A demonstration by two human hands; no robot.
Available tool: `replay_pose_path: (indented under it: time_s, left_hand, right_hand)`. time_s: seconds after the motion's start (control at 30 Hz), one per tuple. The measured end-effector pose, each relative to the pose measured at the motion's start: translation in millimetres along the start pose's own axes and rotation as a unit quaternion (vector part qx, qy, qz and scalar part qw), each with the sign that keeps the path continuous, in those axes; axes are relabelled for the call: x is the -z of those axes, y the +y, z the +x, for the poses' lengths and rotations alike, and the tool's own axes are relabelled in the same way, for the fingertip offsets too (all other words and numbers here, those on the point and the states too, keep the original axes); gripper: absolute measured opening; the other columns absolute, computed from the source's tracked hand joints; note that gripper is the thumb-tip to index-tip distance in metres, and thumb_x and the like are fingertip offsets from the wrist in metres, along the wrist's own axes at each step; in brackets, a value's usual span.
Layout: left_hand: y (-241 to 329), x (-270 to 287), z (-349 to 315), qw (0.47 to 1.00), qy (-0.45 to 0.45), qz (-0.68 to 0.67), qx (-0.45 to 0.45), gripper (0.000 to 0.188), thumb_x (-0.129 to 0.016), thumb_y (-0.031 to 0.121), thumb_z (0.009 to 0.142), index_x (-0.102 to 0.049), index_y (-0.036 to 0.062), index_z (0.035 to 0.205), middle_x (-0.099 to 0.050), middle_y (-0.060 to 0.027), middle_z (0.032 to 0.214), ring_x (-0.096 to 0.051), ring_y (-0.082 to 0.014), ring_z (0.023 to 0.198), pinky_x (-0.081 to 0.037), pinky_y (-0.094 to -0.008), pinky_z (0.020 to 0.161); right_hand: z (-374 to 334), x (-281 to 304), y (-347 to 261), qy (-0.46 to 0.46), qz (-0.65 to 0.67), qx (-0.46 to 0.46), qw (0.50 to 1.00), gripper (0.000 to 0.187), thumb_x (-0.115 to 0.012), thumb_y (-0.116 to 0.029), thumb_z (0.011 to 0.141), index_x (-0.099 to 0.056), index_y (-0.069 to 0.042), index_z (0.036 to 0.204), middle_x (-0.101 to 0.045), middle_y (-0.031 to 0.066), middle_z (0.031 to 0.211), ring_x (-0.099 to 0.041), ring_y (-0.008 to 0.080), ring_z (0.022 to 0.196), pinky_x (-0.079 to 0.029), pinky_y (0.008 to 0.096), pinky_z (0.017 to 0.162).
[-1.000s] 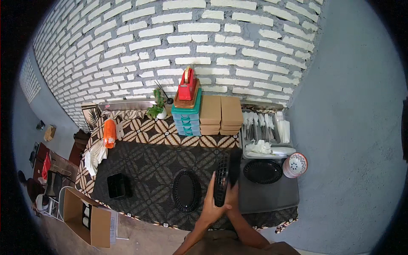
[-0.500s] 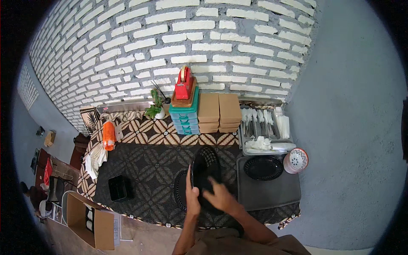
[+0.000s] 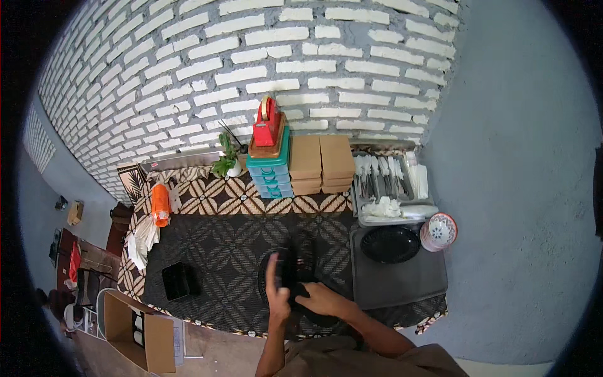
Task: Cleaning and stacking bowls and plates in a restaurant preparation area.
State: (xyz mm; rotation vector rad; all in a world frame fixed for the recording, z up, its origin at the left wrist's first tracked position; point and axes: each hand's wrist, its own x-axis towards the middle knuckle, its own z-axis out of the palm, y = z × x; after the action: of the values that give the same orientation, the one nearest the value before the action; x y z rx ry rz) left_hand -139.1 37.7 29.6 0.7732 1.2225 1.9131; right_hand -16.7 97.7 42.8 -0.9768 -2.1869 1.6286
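Observation:
A black oval basket with a pierced rim (image 3: 305, 250) is between my hands, tilted and partly smeared by motion. My left hand (image 3: 278, 294) is closed on its left side, with the index finger reaching up along it. My right hand (image 3: 321, 299) closes on the near right part, its fingertips hidden against the black surface. Beneath and to the left, another black oval basket (image 3: 262, 279) lies on the dark patterned mat (image 3: 220, 251), mostly covered by my left hand and the held basket. Dark shapes below my right hand are hard to separate.
On the right, a grey tray (image 3: 399, 286) carries a black oval basket (image 3: 391, 244). Patterned bowls (image 3: 440, 232) and a cutlery tray (image 3: 358, 210) stand beside it. Brown boxes (image 3: 306, 157), teal drawers (image 3: 270, 171) and a red tape dispenser (image 3: 266, 129) line the wall. A black container (image 3: 179, 281) sits left.
The held basket has dropped lower and tilted differently. My right hand has drawn back left and closed, where its fingers were spread over the basket's inside. The view has shifted slightly.

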Motion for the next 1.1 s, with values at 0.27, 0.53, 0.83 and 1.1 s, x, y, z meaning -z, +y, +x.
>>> replay_pose_path:
  time_s: [0.27,0.53,0.83,1.1]
  left_hand:
    - [-41,25,4,0.996,-0.026,0.044,0.071,0.081,-0.046,0.062,0.088,-0.033,0.0048,0.144,-0.042,-0.0159,0.140,-0.044,-0.0305,0.127,-0.036,-0.0428,0.105]
    - [-34,34,32,0.958,0.031,-0.166,0.231,0.072,-0.039,0.060,0.091,-0.043,0.0053,0.137,-0.049,-0.0163,0.133,-0.050,-0.0321,0.119,-0.043,-0.0456,0.100]
    - [-70,-34,29,0.832,-0.129,-0.121,0.525,0.065,-0.045,0.056,0.092,-0.052,0.0045,0.130,-0.057,-0.0156,0.126,-0.056,-0.0250,0.114,-0.045,-0.0389,0.099]
    - [-125,-94,33,0.897,-0.106,-0.184,0.387,0.062,-0.053,0.046,0.093,-0.040,0.0045,0.137,-0.044,-0.0116,0.132,-0.048,-0.0288,0.119,-0.041,-0.0448,0.100]
  right_hand:
    - [-7,23,14,-0.241,-0.170,-0.181,0.938,0.059,-0.053,-0.045,0.087,-0.056,0.005,0.119,-0.062,0.0253,0.111,-0.058,0.0389,0.106,-0.046,0.0459,0.090]
    - [-46,34,71,-0.059,-0.039,-0.112,0.991,0.051,-0.055,-0.038,0.093,-0.053,0.000,0.126,-0.061,0.0215,0.112,-0.062,0.0297,0.102,-0.048,0.0378,0.086]
    - [-51,70,113,0.413,0.048,-0.004,0.909,0.044,-0.055,-0.006,0.091,-0.044,-0.005,0.134,-0.053,0.0164,0.120,-0.060,0.0177,0.089,-0.051,0.0279,0.074]
    - [-75,105,153,0.637,0.279,-0.082,0.714,0.053,-0.052,-0.003,0.092,-0.028,-0.004,0.139,-0.041,0.0152,0.121,-0.059,0.0181,0.073,-0.055,0.0294,0.051]
